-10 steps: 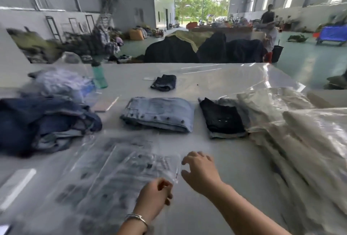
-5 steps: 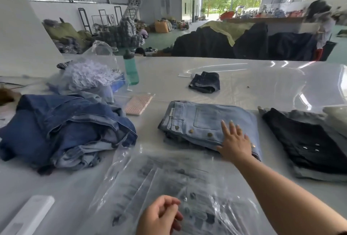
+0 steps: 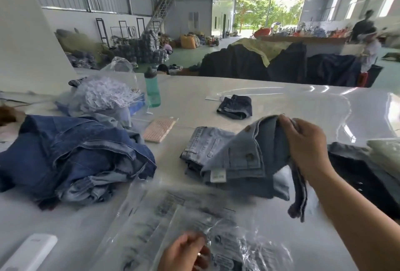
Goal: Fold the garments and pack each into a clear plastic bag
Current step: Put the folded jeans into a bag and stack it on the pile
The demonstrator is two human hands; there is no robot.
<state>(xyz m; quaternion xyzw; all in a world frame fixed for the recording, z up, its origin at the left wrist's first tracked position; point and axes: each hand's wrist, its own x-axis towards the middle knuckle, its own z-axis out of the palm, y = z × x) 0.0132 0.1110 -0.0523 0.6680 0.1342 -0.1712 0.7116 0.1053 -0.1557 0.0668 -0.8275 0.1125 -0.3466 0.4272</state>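
At the near left edge lies a smooth white plastic bar (image 3: 30,251), its long axis slanting up to the right. Behind it a rumpled heap of dark blue denim (image 3: 71,158) sprawls on the white table (image 3: 190,106). Farther back stands a translucent green bottle (image 3: 152,89), upright, and a flat peach dotted card (image 3: 159,129) lies nearer. In the near middle a crinkled clear plastic bag (image 3: 173,216) printed with dark text lies flat, its long axis running away from the person; the left hand (image 3: 184,253) pinches its near edge with curled fingers. Just beyond the bag, the folded light blue denim garment (image 3: 242,158), buttoned and stitched, tilts up to the right, lifted off the table at its right end by the right hand (image 3: 305,147), which clamps that edge. A small dark folded piece (image 3: 236,106) lies behind.
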